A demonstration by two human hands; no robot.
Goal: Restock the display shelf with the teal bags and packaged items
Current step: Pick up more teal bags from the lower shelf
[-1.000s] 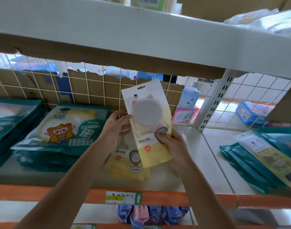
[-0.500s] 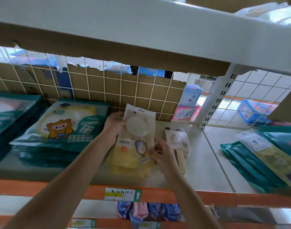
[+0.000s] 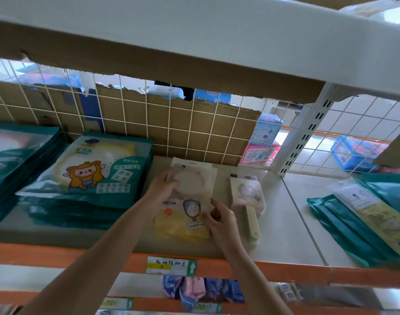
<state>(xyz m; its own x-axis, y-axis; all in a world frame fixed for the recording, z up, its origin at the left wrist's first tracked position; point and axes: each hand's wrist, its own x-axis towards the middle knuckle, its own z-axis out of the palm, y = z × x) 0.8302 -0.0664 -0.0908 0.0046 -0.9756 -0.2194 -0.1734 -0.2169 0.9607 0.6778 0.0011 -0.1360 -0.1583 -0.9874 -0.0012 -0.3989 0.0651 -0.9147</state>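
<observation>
A yellow packet (image 3: 185, 214) with a round white window lies flat on a small pile of like packets in the middle of the white shelf (image 3: 285, 235). My left hand (image 3: 160, 189) holds its upper left corner, fingers over the window. My right hand (image 3: 219, 221) pinches its lower right edge. A stack of teal bags (image 3: 92, 178) with a cartoon print lies just left of the packet. Another teal stack (image 3: 17, 155) sits at the far left, and more teal bags (image 3: 344, 226) lie on the right section.
A boxed brush (image 3: 246, 194) with a wooden handle lies right of the packet. A wire grid backed with cardboard (image 3: 171, 133) closes the rear. A white upright post (image 3: 301, 137) divides the sections. The upper shelf (image 3: 217, 42) hangs low overhead. An orange front rail (image 3: 58, 253) carries a price label (image 3: 171, 266).
Both hands have lowered the yellow packet from upright in the air down flat onto the pile on the shelf. The view has tilted down slightly.
</observation>
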